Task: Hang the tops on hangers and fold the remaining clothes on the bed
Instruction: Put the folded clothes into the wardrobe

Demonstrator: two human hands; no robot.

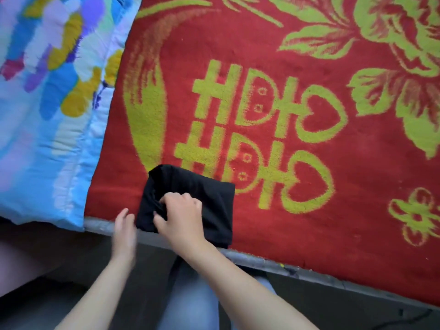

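Observation:
A black garment (pixel 204 186), folded into a small thick rectangle, lies at the near edge of the bed on the red blanket (pixel 357 177). My right hand (pixel 182 214) sits on its left part, fingers curled and pinching a fold of the black cloth. My left hand (pixel 123 228) is just left of the garment at the bed's edge, fingers straight, holding nothing; it looks blurred. Whether it touches the cloth cannot be told.
The red blanket carries yellow-green lettering and flower patterns. A light-blue quilt (pixel 47 103) with coloured blotches covers the bed's left side. A grey metal bed rail (pixel 273 260) runs along the near edge. My jeans-clad leg (pixel 190 301) and dark floor lie below.

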